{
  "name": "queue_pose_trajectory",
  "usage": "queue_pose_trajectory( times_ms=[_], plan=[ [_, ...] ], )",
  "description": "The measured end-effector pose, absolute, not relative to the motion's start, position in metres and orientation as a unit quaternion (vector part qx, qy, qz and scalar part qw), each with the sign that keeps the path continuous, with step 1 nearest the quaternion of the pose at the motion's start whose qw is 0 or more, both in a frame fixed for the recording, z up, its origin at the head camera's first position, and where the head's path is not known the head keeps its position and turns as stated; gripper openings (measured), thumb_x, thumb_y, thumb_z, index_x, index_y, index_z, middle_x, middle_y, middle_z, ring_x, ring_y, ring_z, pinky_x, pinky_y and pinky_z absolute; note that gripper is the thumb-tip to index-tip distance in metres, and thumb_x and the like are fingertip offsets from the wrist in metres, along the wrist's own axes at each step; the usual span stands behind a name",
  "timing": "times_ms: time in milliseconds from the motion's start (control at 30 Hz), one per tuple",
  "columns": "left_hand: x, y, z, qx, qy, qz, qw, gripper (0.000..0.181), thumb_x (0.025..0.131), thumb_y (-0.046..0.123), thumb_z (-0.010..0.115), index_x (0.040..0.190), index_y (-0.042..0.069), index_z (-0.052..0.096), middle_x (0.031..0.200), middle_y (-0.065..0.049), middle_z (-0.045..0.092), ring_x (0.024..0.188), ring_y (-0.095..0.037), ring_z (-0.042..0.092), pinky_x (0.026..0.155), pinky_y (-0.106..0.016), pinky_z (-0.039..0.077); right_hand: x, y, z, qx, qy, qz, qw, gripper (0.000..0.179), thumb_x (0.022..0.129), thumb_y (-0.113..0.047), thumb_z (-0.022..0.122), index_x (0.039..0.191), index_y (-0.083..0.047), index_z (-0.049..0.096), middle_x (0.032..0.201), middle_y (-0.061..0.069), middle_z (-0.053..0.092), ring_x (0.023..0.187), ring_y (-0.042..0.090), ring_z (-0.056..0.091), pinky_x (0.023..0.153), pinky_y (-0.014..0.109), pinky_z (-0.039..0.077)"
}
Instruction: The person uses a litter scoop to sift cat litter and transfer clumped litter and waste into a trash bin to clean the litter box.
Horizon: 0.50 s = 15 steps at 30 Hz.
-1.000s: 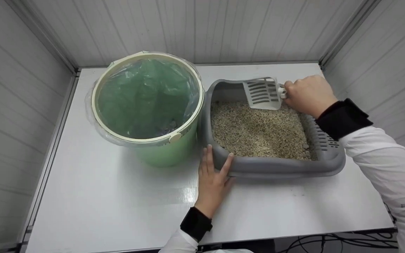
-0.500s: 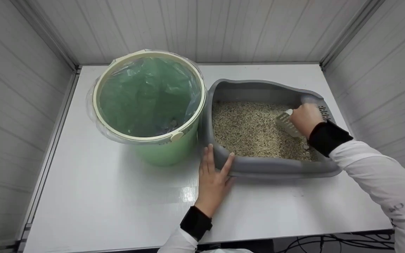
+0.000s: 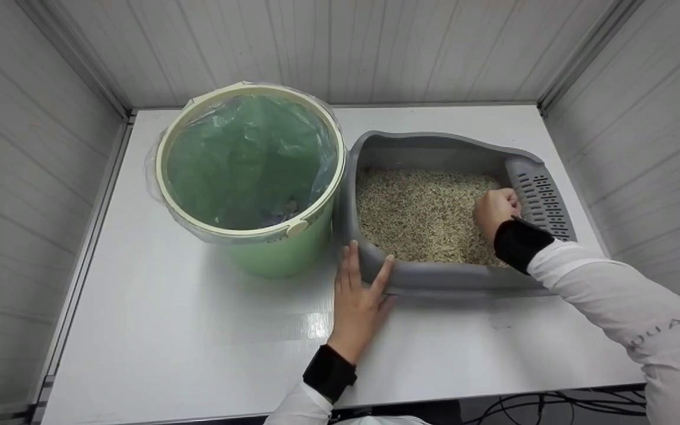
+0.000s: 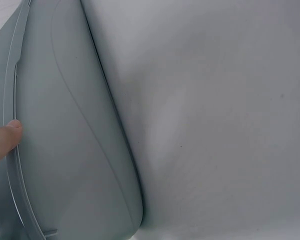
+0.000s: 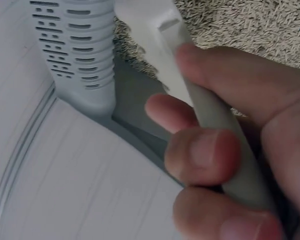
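Observation:
My left hand (image 3: 359, 307) lies with fingers spread and straight against the front left corner of the grey litter box (image 3: 452, 278); one digit (image 4: 7, 137) touches the rim in the left wrist view. My right hand (image 3: 493, 211) is over the right part of the cat litter (image 3: 414, 215), near the slotted step (image 3: 543, 200). In the right wrist view its fingers are curled round the handle of a whitish litter scoop (image 5: 165, 57). The scoop's blade points toward the litter and is partly cut off there; in the head view the hand hides the scoop.
Left of the box and close against it stands a green bin (image 3: 278, 260), lined with a clear bag (image 3: 245, 159) with some greyish clumps (image 3: 284, 209) at the bottom. Pale walls close in the white table (image 3: 198, 354) at back and sides. Black cables (image 3: 576, 407) hang below its front edge.
My right hand has come down from above the box's back right with the scoop, into the litter, then toward the front left. The scoop has gone out of the head view. My left hand stays put.

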State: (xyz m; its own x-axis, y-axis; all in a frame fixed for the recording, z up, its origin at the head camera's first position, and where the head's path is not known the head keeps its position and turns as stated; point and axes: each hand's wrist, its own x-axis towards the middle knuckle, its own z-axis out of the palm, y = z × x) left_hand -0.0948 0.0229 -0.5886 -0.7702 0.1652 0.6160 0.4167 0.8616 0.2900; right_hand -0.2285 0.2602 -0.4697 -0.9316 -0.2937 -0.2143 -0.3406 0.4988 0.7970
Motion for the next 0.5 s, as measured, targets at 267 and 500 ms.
queue_pose_trajectory(
  times_ms=[267,500],
  plan=[
    [-0.095,0.024,-0.588,-0.159,-0.916,-0.208,0.303,0.089,0.065,0.041,0.084,0.141,0.03,0.038,0.148,-0.031,0.014,0.138,-0.046,0.021,0.105,-0.054,0.035,-0.219,0.241,-0.47,-0.146,0.827,0.538,0.07,0.046,0.094,-0.016,0.045,0.049,-0.004,0.038,0.041,0.007,0.032,0.034,0.015,0.027,0.041,0.021,0.018],
    [-0.096,0.024,-0.588,-0.159,-0.911,-0.218,0.312,0.092,0.064,0.042,0.084,0.142,0.032,0.037,0.148,-0.031,0.015,0.137,-0.045,0.022,0.106,-0.054,0.035,-0.249,0.274,-0.513,-0.111,0.853,0.497,0.112,0.043,0.093,-0.026,0.048,0.055,-0.005,0.049,0.048,0.003,0.04,0.037,0.014,0.032,0.04,0.025,0.018]
  ],
)
